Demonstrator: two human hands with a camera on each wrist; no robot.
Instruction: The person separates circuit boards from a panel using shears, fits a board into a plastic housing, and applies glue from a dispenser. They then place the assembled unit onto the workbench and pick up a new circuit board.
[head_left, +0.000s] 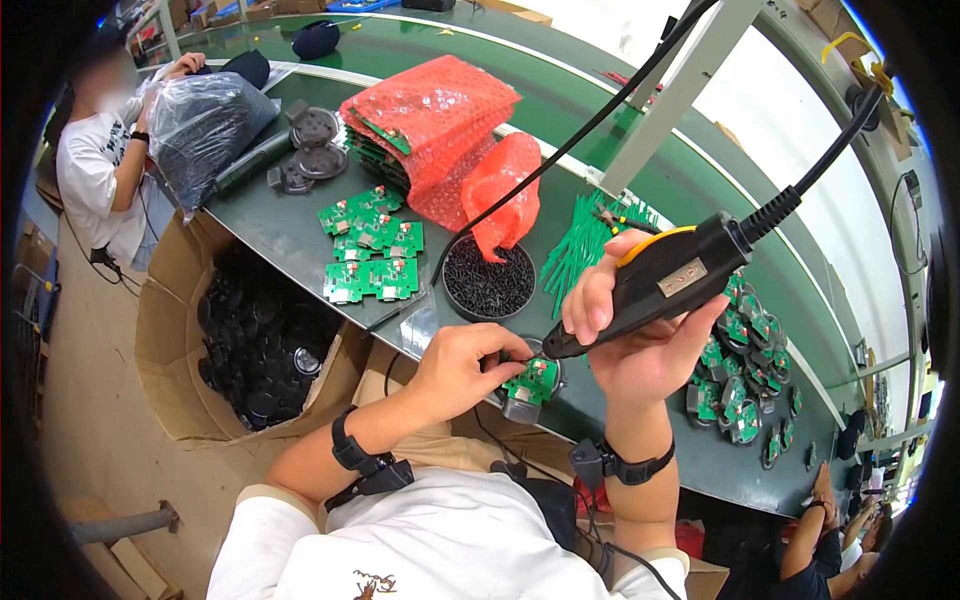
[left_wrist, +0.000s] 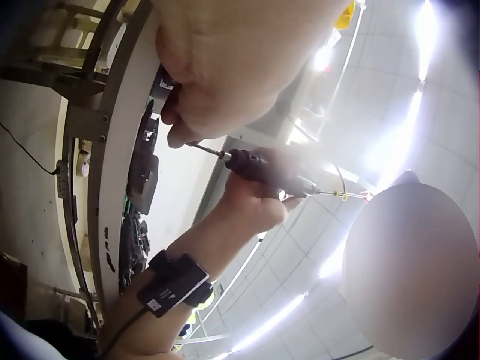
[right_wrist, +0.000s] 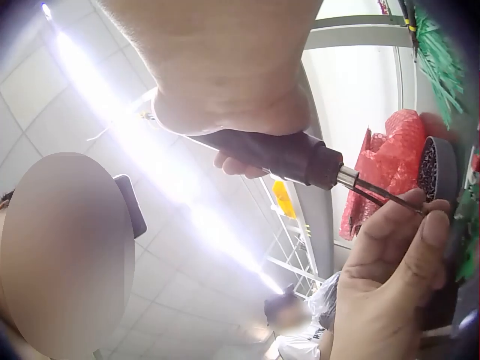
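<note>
My right hand (head_left: 640, 370) grips a black electric screwdriver (head_left: 640, 295), its cable running up to the right. The driver slants down over a green circuit board (head_left: 538, 380) seated on a round grey-black housing (head_left: 521, 410) at the table's front edge. My left hand (head_left: 450, 375) is beside the board, thumb and forefinger pinched together at the tip of the screwdriver bit (right_wrist: 386, 195). Whatever tiny part is between those fingertips is hidden. In the left wrist view the bit (left_wrist: 204, 149) reaches the left fingertips. A bowl of small black screws (head_left: 488, 285) stands just beyond.
Loose green boards (head_left: 372, 232) lie left of the bowl, red bubble-wrap bags (head_left: 430, 130) behind. Green strips (head_left: 580, 250) and a heap of board-fitted housings (head_left: 740, 375) are to the right. A cardboard box (head_left: 170, 330) of black parts stands front left. Another person (head_left: 105, 180) sits far left.
</note>
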